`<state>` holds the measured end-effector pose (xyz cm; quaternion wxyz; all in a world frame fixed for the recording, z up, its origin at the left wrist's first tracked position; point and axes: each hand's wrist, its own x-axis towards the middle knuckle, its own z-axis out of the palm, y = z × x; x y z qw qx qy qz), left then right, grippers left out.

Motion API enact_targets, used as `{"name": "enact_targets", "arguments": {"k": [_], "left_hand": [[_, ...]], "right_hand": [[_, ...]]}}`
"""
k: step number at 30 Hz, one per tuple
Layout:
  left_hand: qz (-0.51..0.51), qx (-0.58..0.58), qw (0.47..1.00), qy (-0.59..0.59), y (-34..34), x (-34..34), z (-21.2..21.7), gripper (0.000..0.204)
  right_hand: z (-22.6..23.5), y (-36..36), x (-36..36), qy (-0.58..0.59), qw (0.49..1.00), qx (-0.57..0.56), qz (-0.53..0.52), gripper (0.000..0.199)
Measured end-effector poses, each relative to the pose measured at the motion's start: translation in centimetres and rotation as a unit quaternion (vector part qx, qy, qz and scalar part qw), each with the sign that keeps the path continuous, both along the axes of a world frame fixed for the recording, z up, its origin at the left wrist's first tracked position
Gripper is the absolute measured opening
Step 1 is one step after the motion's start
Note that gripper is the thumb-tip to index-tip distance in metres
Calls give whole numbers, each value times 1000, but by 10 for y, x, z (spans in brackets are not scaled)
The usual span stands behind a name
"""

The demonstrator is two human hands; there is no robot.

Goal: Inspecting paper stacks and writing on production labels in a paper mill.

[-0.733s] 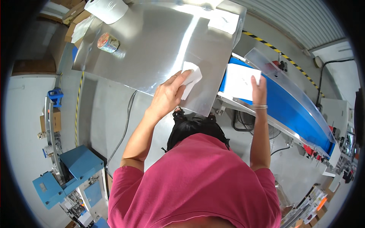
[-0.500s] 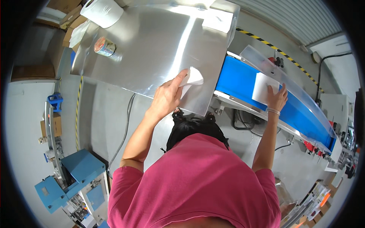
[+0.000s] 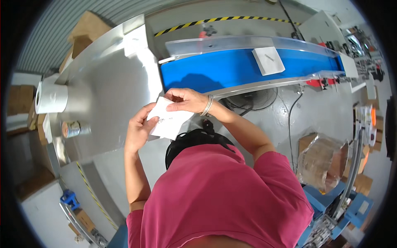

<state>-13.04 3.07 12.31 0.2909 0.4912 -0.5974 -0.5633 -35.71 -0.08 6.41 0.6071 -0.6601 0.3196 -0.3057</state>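
Observation:
Both hands hold a thin white paper piece [image 3: 169,124] with dark print, in front of my chest near the table's corner. My left hand [image 3: 138,126] pinches its left edge between thumb and fingers. At the upper edge, my right hand [image 3: 187,100] has its thumb on the printed face and fingers curled behind; a bracelet circles that wrist. A flat white square piece [image 3: 269,61] with a small dark mark lies on the blue conveyor belt [image 3: 223,66], apart from my hands. Whether the held paper is a sheet or a pouch, I cannot tell.
Left of the belt stands a shiny metal table [image 3: 107,95], carrying a white roll [image 3: 53,98] and a small printed cylinder [image 3: 71,129]. A clear guard [image 3: 186,47] runs along the belt's far side. A plastic-wrapped carton [image 3: 322,161] stands on the right.
My right hand has left the white piece on the belt and now grips the paper with my left hand. The paper has come off the table toward me. The view has turned rightward.

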Motion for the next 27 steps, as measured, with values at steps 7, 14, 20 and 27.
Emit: {"name": "enact_targets", "arguments": {"k": [7, 14, 20, 27], "left_hand": [[34, 39, 999, 17, -37, -57, -18, 50], [32, 47, 998, 21, -36, -79, -34, 47], [47, 56, 997, -8, -29, -86, -53, 39], [48, 50, 997, -26, -23, -74, -103, 41]], "right_hand": [[-42, -15, -74, 90, 947, -18, -308, 31], [-70, -41, -238, 270, 774, -22, -572, 43], [-78, -33, -327, 411, 703, -134, -565, 37], [-56, -12, -395, 460, 551, -60, -694, 56]]}}
